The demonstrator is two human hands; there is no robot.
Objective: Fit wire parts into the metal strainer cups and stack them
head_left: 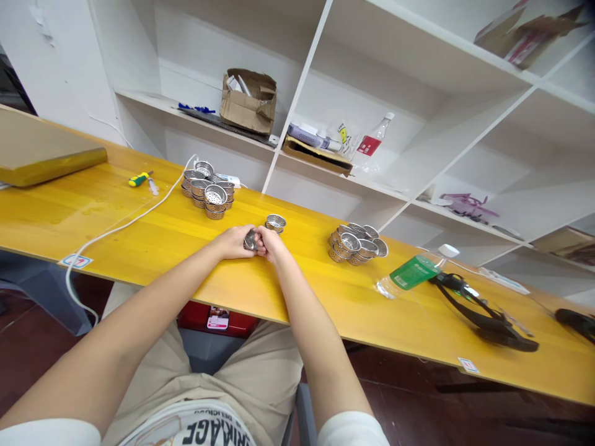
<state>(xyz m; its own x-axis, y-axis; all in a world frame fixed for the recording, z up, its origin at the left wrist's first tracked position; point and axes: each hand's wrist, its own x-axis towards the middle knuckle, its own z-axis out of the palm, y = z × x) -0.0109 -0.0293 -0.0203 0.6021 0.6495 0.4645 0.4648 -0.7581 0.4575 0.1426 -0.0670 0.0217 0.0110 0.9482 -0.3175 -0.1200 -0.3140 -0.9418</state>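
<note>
Both hands meet over the yellow table [162, 248], near its front edge. My left hand [233, 241] is closed around a small metal cup [250, 240], which shows between the two hands. My right hand [269, 243] is closed against the same cup from the other side. Just behind my hands stands a short stack of perforated metal cups [276, 223]. Several stacked cups [215, 197] form a group to the left, and another group of cups [349, 243] stands to the right.
A green-labelled bottle [413, 272] lies on the right, beside a black strap [483, 313]. A yellow-green screwdriver [140, 179] and a white cable [125, 225] are on the left. White shelves [297, 99] rise behind the table, and a cardboard slab [51, 152] sits far left.
</note>
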